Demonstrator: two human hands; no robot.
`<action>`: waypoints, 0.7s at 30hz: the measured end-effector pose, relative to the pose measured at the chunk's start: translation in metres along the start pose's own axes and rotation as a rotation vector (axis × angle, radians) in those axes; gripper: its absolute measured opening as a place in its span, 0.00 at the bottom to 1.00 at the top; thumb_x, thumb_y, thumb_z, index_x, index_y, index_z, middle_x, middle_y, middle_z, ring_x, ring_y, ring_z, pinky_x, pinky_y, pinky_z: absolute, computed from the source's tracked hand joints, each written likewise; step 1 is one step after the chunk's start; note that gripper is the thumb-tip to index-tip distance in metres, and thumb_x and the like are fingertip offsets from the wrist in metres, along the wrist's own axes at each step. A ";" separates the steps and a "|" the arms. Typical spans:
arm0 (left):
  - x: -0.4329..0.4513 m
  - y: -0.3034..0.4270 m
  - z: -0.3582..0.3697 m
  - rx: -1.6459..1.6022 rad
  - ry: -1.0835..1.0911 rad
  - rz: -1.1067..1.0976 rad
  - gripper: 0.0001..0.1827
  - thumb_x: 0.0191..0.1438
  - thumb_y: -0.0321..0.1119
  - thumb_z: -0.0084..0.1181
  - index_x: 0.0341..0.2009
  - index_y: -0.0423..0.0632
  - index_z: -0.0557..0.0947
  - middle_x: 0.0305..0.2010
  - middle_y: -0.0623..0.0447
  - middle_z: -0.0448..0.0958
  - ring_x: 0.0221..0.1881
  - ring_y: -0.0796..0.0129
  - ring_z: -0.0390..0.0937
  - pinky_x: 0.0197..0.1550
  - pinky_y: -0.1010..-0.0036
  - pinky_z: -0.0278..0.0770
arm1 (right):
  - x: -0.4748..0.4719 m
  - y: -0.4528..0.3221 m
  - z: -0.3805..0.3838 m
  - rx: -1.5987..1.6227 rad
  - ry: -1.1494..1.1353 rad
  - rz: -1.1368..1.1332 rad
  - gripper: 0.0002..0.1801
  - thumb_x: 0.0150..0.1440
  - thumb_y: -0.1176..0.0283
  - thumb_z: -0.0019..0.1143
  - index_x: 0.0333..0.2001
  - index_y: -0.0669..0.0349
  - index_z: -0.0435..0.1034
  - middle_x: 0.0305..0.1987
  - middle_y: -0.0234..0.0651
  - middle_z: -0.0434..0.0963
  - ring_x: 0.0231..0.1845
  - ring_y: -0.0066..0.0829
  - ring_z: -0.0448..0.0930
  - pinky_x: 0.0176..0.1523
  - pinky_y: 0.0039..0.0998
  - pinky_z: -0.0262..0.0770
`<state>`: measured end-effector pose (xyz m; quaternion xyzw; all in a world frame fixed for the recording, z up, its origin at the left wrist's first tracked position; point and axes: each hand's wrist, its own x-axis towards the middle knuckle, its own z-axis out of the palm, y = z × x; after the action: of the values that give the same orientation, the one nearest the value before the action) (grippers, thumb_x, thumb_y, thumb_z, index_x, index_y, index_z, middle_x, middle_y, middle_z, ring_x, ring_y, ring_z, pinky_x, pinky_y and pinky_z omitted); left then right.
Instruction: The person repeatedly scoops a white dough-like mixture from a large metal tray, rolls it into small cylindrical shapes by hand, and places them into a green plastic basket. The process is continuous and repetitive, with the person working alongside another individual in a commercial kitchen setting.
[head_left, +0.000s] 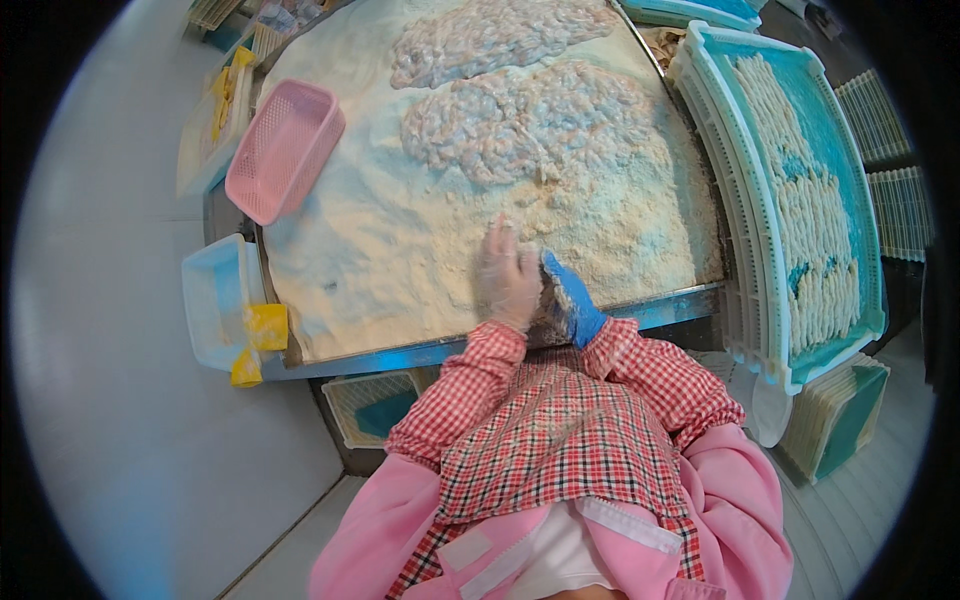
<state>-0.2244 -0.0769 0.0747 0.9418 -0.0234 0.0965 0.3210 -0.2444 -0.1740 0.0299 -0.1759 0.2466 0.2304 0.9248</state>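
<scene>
My left hand (511, 281), in a thin clear glove, lies palm side down and tilted over the coating powder (390, 270) near the table's front edge. Just right of it is my right hand (572, 298), in a blue glove, its fingers pointing up and inward. The two hands face each other closely, and crumbs of coating cling to the blue glove. Whatever may lie between the palms is hidden. Beyond them, a heap of raw, pale meat pieces (525, 120) rests on the powder, with a second such heap (495, 37) behind it.
A pink perforated basket (289, 150) sits on the powder at the left. Beside the table's left edge is a translucent bin (217, 300) with yellow tape. Stacked trays (795, 217) stand at the right, the top one holding rows of coated strips (814, 217). The metal table edge (675, 304) runs before me.
</scene>
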 end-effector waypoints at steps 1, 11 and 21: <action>-0.003 0.005 0.015 0.096 0.103 0.067 0.22 0.58 0.36 0.44 0.56 0.42 0.70 0.60 0.42 0.66 0.63 0.51 0.61 0.64 0.61 0.53 | -0.010 0.001 0.013 0.136 -0.010 0.119 0.24 0.65 0.59 0.37 0.58 0.62 0.62 0.57 0.37 0.69 0.56 0.27 0.68 0.58 0.29 0.66; 0.050 0.020 0.033 0.106 -0.338 0.014 0.28 0.63 0.49 0.32 0.62 0.48 0.61 0.68 0.46 0.54 0.68 0.56 0.50 0.69 0.63 0.41 | -0.018 -0.062 -0.058 0.367 -0.393 0.108 0.30 0.63 0.49 0.35 0.59 0.61 0.58 0.61 0.43 0.65 0.56 0.39 0.71 0.55 0.42 0.71; 0.033 -0.031 0.028 0.104 -0.185 0.051 0.17 0.51 0.37 0.55 0.45 0.46 0.77 0.46 0.45 0.73 0.47 0.53 0.70 0.48 0.65 0.70 | -0.038 -0.088 -0.015 -0.053 0.063 0.023 0.24 0.62 0.63 0.46 0.58 0.64 0.58 0.49 0.41 0.73 0.49 0.35 0.76 0.53 0.32 0.75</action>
<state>-0.1839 -0.0692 0.0412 0.9613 -0.0718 0.0183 0.2655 -0.2340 -0.2671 0.0568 -0.2046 0.2713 0.2417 0.9089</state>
